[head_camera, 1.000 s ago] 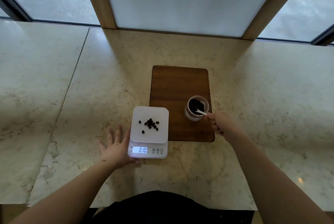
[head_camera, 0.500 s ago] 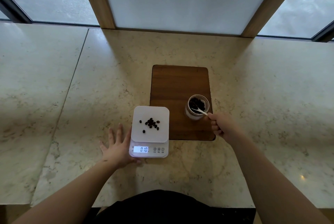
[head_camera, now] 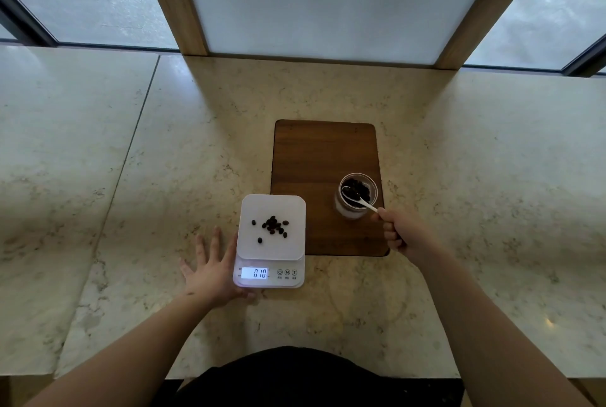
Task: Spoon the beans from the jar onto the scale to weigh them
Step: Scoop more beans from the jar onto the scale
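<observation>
A white digital scale (head_camera: 288, 206) sits on the marble counter, its lit display reading 010. Several dark beans (head_camera: 272, 225) lie scattered on its platform. A small clear jar (head_camera: 344, 211) holding dark beans (head_camera: 359, 188) stands on a brown wooden board (head_camera: 314, 157) to the right of the scale. My right hand (head_camera: 401, 231) grips the handle of a white spoon (head_camera: 364, 203), whose bowl is inside the jar's mouth among the beans. My left hand (head_camera: 213, 270) rests flat on the counter with fingers spread, touching the scale's left front corner.
The marble counter (head_camera: 164, 177) stretches wide to both sides, with a seam on the left. Behind it stand a white panel (head_camera: 321, 3) framed by wooden posts and windows. The counter's front edge runs just before my body.
The spoon's bowl has shifted a little toward the jar's left side inside the beans. My left hand and the scale's reading stay the same.
</observation>
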